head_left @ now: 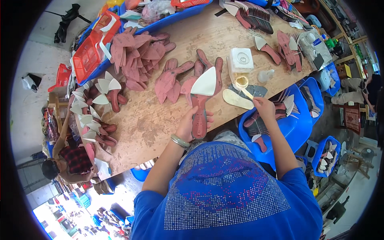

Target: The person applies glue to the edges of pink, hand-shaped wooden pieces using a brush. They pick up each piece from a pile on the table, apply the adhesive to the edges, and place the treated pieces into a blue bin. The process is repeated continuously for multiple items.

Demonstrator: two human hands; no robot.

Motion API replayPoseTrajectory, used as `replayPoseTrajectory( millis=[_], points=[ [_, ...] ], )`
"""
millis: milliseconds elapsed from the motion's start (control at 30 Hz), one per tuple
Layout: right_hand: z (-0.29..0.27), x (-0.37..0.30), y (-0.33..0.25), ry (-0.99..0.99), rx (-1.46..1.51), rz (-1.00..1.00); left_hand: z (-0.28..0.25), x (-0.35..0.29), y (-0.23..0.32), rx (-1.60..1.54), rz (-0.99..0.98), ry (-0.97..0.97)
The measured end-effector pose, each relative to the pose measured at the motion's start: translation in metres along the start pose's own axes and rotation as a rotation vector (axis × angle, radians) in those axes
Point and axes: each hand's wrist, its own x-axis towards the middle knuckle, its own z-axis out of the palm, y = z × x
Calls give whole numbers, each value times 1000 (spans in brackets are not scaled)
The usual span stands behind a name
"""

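Observation:
My left hand (186, 125) is closed around a reddish insole (199, 119), held above the table's near edge. A white pointed toe piece (205, 83) covers its far end. Farther right, my right hand (264, 108) pinches the pale handle of a brush (247, 94). The brush's far end is at the mouth of a small cup of yellowish glue (241, 82); its bristles cannot be made out. Directly behind the cup stands a white plastic container (241, 60). A cream sole-shaped piece (237, 99) and a dark grey one (256, 91) lie beside the brush.
Reddish insoles (134, 56) are heaped at the back left of the wooden table (140, 116). Insoles with white toes (89, 116) line its left side. Blue bins (286, 132) stand close on my right. Another person (74, 158) is at the left.

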Motion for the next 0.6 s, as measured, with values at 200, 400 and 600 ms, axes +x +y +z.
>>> replayPoseTrajectory(
  millis=[200,400,600],
  points=[
    [-18,-23,-83,97,445,-365,13,4,0,49,-36,20],
    [-19,-24,-111,48,177,-597,21,0,4,11,-46,19],
    [-7,15,-103,373,162,-503,21,-8,8,18,-72,32]
  ],
)
